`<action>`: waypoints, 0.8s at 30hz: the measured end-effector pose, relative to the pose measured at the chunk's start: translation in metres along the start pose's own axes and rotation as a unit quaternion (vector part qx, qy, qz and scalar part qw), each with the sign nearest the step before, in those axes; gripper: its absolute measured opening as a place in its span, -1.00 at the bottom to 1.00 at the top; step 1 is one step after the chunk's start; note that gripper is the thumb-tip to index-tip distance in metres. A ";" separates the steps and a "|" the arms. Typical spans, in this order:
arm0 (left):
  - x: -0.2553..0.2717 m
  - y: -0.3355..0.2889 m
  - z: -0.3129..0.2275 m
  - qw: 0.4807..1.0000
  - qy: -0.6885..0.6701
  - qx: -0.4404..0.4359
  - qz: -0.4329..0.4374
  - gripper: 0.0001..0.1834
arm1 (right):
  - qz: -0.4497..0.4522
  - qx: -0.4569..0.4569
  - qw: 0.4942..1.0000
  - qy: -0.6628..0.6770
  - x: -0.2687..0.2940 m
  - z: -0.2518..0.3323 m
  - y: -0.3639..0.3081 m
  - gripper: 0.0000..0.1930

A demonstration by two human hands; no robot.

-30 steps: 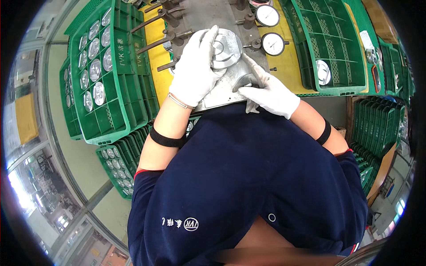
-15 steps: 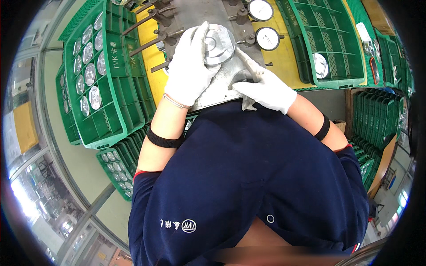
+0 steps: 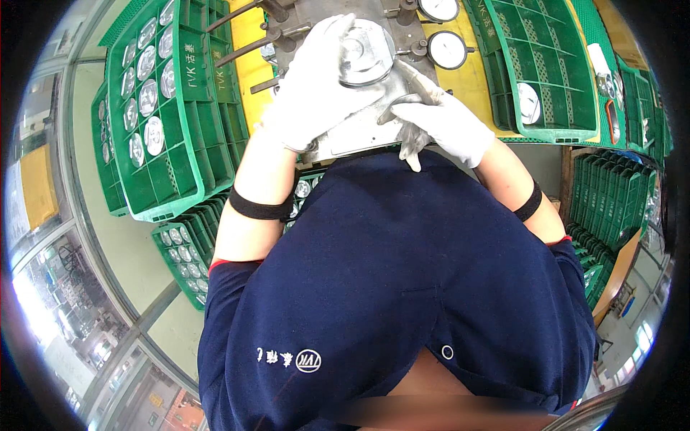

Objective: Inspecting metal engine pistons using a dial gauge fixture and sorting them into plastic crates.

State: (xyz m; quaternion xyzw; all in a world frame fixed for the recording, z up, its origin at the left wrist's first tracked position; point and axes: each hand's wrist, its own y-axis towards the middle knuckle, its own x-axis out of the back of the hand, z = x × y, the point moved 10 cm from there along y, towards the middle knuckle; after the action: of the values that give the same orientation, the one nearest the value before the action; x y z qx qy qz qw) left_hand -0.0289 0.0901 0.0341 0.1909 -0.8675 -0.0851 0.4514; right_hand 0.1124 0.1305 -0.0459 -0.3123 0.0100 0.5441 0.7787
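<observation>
A round, shiny metal piston (image 3: 365, 54) sits on the steel plate of a gauge fixture (image 3: 345, 8). My left hand (image 3: 313, 90), in a white glove slightly blurred by motion, is closed round its left side. The index finger of my right hand (image 3: 453, 126), also gloved, reaches up to the piston's lower right edge, with the thumb spread apart lower down. Limp grey cloth (image 3: 411, 136) hangs below this hand; I cannot tell whether it belongs to the glove. Two white dial gauges, an upper one (image 3: 438, 7) and a lower one (image 3: 447, 50), stand right of the piston.
A green divided crate (image 3: 164, 188) holding several pistons stands at left. Another green crate (image 3: 557, 104) at right has one piston in a near compartment. Metal rods (image 3: 248, 49) stick out leftward from the fixture over the yellow surface (image 3: 246, 29). Stacked green crates (image 3: 607, 190) stand lower right.
The whole bench has shifted up and slightly right in view. My left hand has shifted round the piston's left side and is now blurred. More grey cloth shows below my right hand.
</observation>
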 end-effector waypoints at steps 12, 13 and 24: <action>-0.006 -0.004 -0.006 0.999 0.038 -0.032 0.002 -0.04 | 0.004 -0.011 0.998 -0.054 -0.004 -0.007 -0.005 -0.05; -0.005 -0.004 -0.007 0.998 0.049 -0.037 -0.007 -0.06 | 0.003 -0.012 0.999 -0.053 -0.005 -0.008 -0.004 -0.05; -0.005 -0.004 -0.009 0.996 0.065 -0.047 -0.031 -0.05 | -0.023 0.002 0.999 -0.044 -0.002 -0.005 -0.001 -0.15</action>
State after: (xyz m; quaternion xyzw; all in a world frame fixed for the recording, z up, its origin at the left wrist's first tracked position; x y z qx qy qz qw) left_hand -0.0184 0.0885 0.0344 0.2014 -0.8251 -0.1267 0.5124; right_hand 0.1142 0.1264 -0.0489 -0.2864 -0.0303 0.5395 0.7912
